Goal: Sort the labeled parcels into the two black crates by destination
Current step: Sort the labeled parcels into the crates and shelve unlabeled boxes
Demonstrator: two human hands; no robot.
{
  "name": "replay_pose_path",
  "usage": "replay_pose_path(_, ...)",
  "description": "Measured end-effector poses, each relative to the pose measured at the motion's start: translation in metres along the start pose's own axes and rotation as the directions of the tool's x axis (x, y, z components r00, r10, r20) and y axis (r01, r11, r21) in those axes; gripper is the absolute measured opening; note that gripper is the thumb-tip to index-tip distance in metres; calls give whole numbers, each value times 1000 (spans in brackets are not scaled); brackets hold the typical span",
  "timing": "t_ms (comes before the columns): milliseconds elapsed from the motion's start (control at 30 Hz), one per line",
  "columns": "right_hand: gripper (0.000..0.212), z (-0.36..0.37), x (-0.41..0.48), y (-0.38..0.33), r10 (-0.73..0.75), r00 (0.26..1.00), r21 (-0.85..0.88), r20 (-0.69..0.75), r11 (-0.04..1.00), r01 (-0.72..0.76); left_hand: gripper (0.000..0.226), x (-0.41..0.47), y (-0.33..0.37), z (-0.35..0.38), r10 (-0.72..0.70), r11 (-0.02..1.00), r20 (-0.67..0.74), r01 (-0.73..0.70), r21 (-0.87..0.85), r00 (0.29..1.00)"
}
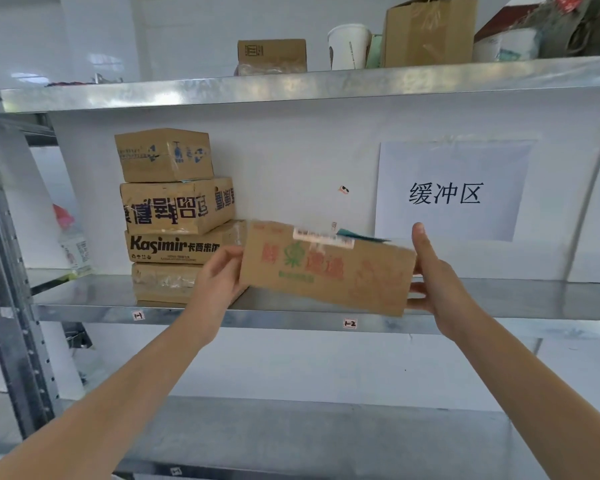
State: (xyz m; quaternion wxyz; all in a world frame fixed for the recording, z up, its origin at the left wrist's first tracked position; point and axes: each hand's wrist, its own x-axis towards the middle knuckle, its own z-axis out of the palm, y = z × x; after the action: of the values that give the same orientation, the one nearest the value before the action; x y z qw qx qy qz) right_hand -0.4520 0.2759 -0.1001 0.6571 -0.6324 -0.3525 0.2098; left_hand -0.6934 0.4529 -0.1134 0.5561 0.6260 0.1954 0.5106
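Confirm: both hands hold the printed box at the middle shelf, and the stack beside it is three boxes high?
Not quite. The stack is four boxes high, not three, as the head view shows. The rest stands: the left hand and the right hand hold the printed box at the middle shelf.

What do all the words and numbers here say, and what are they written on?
"缓冲区": white paper sheet on the back wall.
"Kasimir": third box down in the stack; the small print under it is unreadable.
"1-1": left shelf tag.
"1-2": right shelf tag.
Too blurred to read: the red and green print and white label on the held box; the upside-down blue print on the second box; the blue print on the top box.
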Motion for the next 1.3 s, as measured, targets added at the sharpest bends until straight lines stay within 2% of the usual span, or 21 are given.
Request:
replay_pose_path(67,70,5,2,2,2,1000,-15,0,1000,-2,22,-2,2,2,10,1000,-14,-10,13,1000)
replay_pose_path(133,64,8,4,6,3,1000,3,-18,1000,-3,16,-5,0,3,1,1000,-26,0,23,1000)
replay_pose_path(267,51,18,4,19,-14,999,28,-43,1000,15,19,-10,-11,4,-87,996,-72,89,30,994)
replay_pose_path(400,46,30,2,25,-46,998,52,-50,997,48,22,-17,-17,4,-76,997,-73,77,1,994)
replay_pose_path(533,56,41,0,27,-98,995,125,8,988,96,27,-22,-15,-2,-21,1000,-122,19,-18,992)
replay_pose_path(733,74,78,-12,27,-166,956,170,241,977,126,29,-42,6,-29,103,995,-206,-102,17,973)
replay_pose_path(833,76,112,-24,28,-192,925,218,329,968,123,20,-66,14,-65,136,990,-293,-123,63,946)
replay_pose_path(933,78,160,-42,37,-170,894,239,415,968,73,16,-102,14,-115,122,992,-415,-95,86,902)
replay_pose_path(1067,86,240,-72,53,-85,810,180,580,983,-25,18,-155,17,-183,86,991,-588,-11,130,804)
replay_pose_path(1233,84,340,-130,59,3,650,99,760,988,-121,16,-242,45,-262,93,971,-743,105,215,663)
replay_pose_path(1300,87,382,-164,57,36,593,68,804,986,-153,16,-282,57,-294,94,959,-806,163,230,584)
